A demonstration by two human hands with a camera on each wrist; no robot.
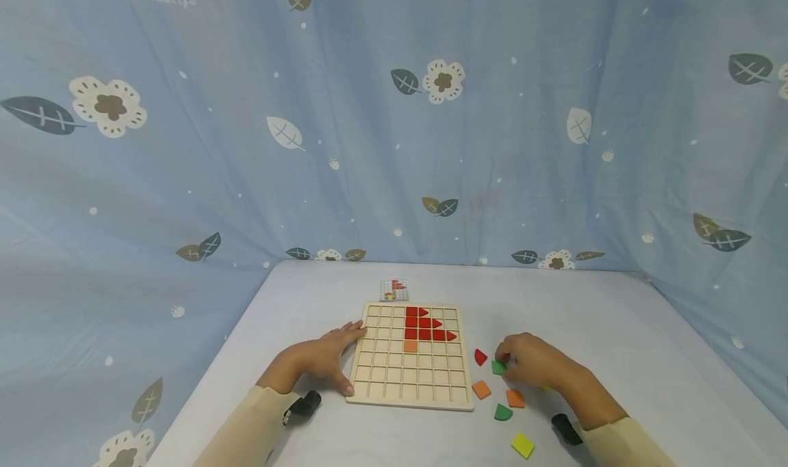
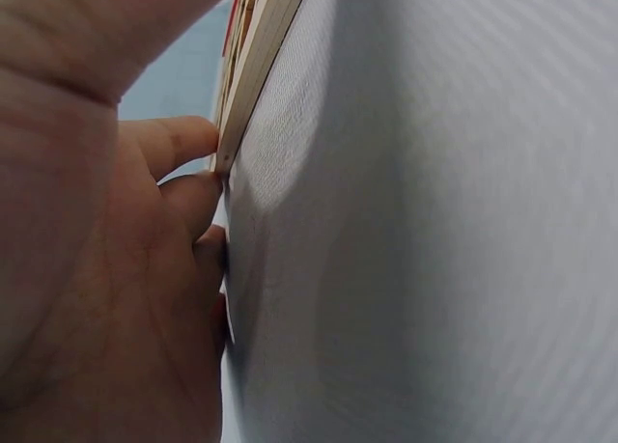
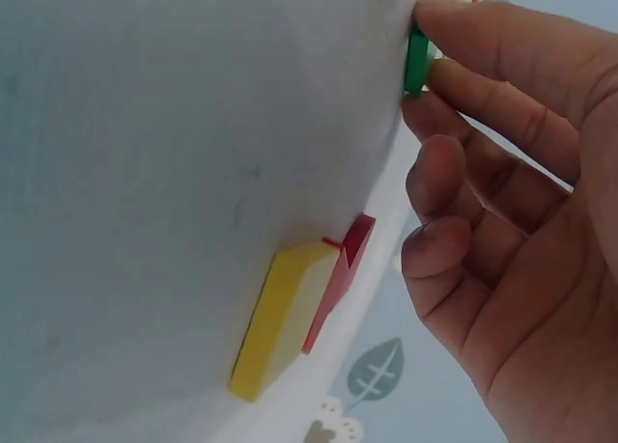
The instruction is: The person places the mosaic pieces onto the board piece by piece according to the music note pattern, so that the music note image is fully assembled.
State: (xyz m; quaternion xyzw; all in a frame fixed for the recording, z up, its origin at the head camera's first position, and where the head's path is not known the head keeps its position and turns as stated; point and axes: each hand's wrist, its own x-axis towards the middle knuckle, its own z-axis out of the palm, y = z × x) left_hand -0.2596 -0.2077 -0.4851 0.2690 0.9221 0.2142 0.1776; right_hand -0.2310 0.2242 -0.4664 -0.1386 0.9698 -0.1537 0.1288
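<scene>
My left hand [image 1: 323,354] rests at the left side of a wooden grid board [image 1: 409,405], thumb spread toward the near corner and fingertips touching its edge. On the board, red squares and pointed red pieces [image 1: 411,323] fill parts of three rows, with one orange square [image 1: 410,346] below them. To the right of the board, my right hand [image 1: 535,359] reaches down to the table. Its thumb and finger pinch a green piece [image 3: 417,62], whose full outline is partly hidden. In the right wrist view, the other fingers are curled loosely.
Around the right hand lie a red wedge [image 1: 480,357], two orange squares [image 1: 481,389], a rounded green piece [image 1: 503,412] and a yellow square [image 1: 522,445]. The right wrist view shows another yellow piece [image 3: 280,318] beside a red piece [image 3: 343,274]. Behind the board lies a pattern card [image 1: 394,289].
</scene>
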